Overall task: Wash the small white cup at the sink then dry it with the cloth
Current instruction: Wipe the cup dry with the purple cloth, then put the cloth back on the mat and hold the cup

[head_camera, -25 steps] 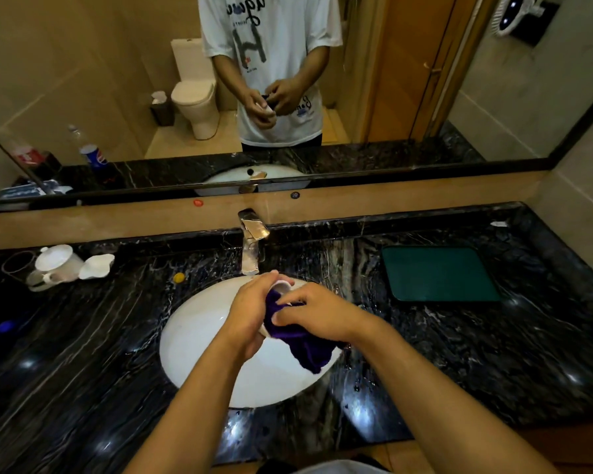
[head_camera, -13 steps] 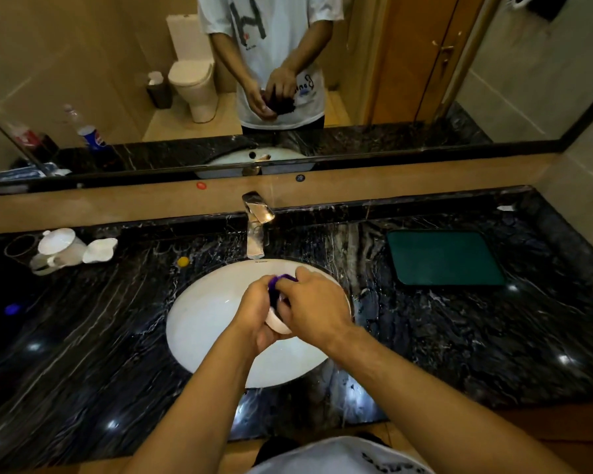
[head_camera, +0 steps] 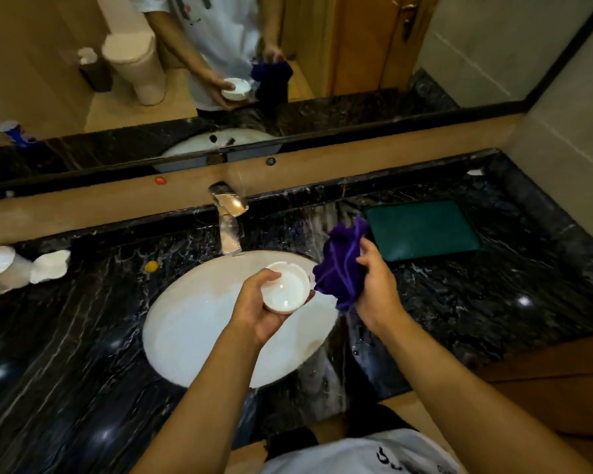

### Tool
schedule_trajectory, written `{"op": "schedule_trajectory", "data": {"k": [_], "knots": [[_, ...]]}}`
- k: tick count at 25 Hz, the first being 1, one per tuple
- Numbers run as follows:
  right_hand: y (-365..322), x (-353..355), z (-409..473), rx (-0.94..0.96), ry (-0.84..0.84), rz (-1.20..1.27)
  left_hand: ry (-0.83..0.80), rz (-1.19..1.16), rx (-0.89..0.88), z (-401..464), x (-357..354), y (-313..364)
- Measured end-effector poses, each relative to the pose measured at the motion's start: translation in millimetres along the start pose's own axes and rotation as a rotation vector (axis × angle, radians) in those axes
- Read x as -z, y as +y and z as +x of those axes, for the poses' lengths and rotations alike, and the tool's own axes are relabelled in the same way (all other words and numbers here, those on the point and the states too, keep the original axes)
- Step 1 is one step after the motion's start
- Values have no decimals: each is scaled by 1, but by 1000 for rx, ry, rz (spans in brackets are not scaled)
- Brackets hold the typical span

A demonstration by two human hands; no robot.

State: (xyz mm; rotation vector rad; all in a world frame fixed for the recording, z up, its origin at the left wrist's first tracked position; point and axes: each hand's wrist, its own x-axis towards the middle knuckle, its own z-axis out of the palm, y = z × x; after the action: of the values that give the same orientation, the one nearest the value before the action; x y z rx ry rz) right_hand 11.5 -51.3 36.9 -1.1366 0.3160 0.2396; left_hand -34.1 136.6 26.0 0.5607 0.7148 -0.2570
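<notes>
The small white cup (head_camera: 285, 288) is held over the white oval sink (head_camera: 199, 333), its open mouth facing up toward me. My left hand (head_camera: 257, 309) grips it from below and the side, thumb on the rim. My right hand (head_camera: 377, 289) grips a bunched purple cloth (head_camera: 341, 265) just to the right of the cup, over the sink's right edge. Cloth and cup are apart, almost touching at the cup's right side. The chrome tap (head_camera: 228, 217) stands behind the sink, with no water visible.
A dark green tray (head_camera: 421, 229) lies on the black marble counter (head_camera: 493, 302) at the right. White cups and lids (head_camera: 18, 268) sit at the far left, a small yellow object (head_camera: 151, 266) left of the sink. A mirror runs along the back wall.
My right hand has pulled the purple cloth out of the cup and off to the right. The cup's inside now shows. The view has moved closer and further downward.
</notes>
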Motion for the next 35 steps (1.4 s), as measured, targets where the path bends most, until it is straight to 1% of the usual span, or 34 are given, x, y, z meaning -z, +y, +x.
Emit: {"op": "schedule_trajectory", "data": {"k": [2, 5, 8, 12, 15, 16, 18, 20, 22, 23, 24, 25, 27, 28, 29, 30, 31, 32, 33, 34, 35], "knots": [[-8, 27, 15, 31, 94, -89, 35, 91, 6, 19, -20, -15], [-22, 68, 45, 86, 219, -224, 88, 298, 12, 53, -54, -37], [-41, 119, 88, 130, 268, -432, 140, 412, -8, 89, -95, -62], [-80, 191, 145, 176, 327, -817, 179, 435, -11, 134, -144, -94], [-108, 230, 189, 201, 438, -912, 225, 427, -19, 163, -169, -109], [-113, 239, 202, 212, 447, -942, 250, 437, -25, 170, -176, -112], [-115, 253, 225, 216, 402, -1040, 289, 438, -34, 182, -183, -118], [-111, 262, 239, 190, 313, -1139, 308, 426, -36, 188, -187, -120], [-104, 266, 244, 146, 247, -1217, 301, 418, -35, 191, -188, -123], [-102, 266, 243, 127, 246, -1264, 295, 410, -33, 192, -188, -124], [-102, 262, 240, 126, 278, -1318, 288, 403, -31, 191, -188, -125], [-101, 258, 234, 172, 345, -1367, 282, 401, -32, 190, -187, -124], [-97, 242, 218, 388, 471, -1381, 268, 408, -36, 187, -183, -122], [-94, 232, 209, 477, 444, -1333, 263, 408, -36, 185, -181, -119], [-91, 220, 201, 484, 322, -1251, 256, 408, -31, 183, -180, -118], [-86, 209, 193, 411, 147, -1166, 244, 407, -21, 181, -180, -117], [-80, 196, 184, 299, -31, -1111, 231, 402, -14, 179, -180, -115], [-71, 185, 175, 219, -158, -1092, 213, 396, -13, 177, -179, -112], [-62, 176, 169, 182, -217, -1072, 195, 390, -16, 176, -178, -109], [-54, 169, 164, 168, -212, -1035, 178, 386, -21, 176, -177, -107], [-49, 164, 162, 149, -171, -979, 159, 378, -25, 177, -176, -106]]}}
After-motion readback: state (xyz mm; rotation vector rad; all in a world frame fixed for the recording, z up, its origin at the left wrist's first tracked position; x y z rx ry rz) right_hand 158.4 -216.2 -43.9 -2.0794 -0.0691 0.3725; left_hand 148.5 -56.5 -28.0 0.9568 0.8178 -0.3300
